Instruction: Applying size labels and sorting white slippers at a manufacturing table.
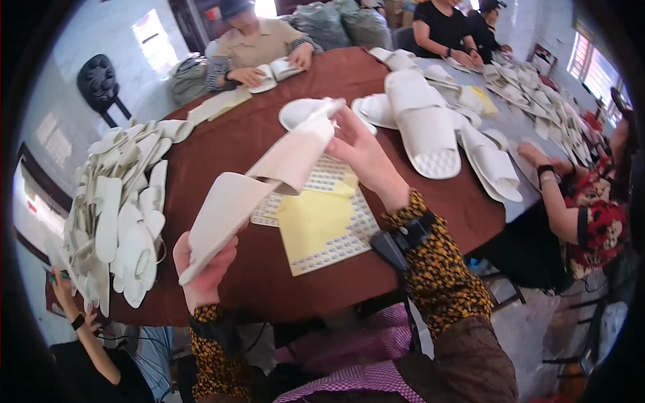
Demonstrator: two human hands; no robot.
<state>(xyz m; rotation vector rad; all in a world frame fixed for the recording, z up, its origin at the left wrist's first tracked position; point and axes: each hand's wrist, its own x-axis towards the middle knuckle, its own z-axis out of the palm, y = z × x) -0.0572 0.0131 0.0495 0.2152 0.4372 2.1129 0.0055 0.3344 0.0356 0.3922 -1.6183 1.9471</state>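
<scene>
A white open-toe slipper [225, 208] is held up slantwise over the table, its broad strap [295, 158] facing right. My left hand [213, 269] grips its lower left end, with the fingers partly hidden behind the sole. At the upper right end, my right hand [363, 151] pinches the slipper between thumb and fingers. Below it lie sticker sheets with small printed labels and a yellow backing sheet [312, 221]. Another white slipper [299, 114] rests just behind the held one, partly covered by it.
A heap of white slippers [117, 221] fills the table's left side. Larger white slippers [426, 127] lie to the right, with another heap [537, 101] beyond on a grey surface. The brown tablecloth [201, 154] covers the round table. Co-workers sit around it, one handling slippers [275, 74] opposite.
</scene>
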